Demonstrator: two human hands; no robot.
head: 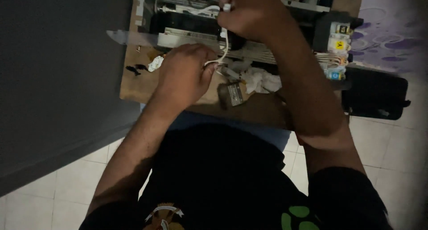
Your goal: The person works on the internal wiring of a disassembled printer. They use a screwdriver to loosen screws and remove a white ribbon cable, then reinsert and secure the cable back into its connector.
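The thin white tube (224,42) runs near upright between both pinches — right hand (249,13) gripping its top, left hand (185,74) its lower end — over an opened printer (214,20) on a brown board (138,85), white floor tiles (392,145) beneath.

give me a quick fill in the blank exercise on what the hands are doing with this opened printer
1. Both hands grip a thin ____ tube that runs between them.
2. The right hand is higher in the picture, over the opened ____.
3. The left hand is over a ____ board that carries the printer.
4. Crumpled white ____ lies on the board beside the left hand.

Missing words: white; printer; brown; tissue
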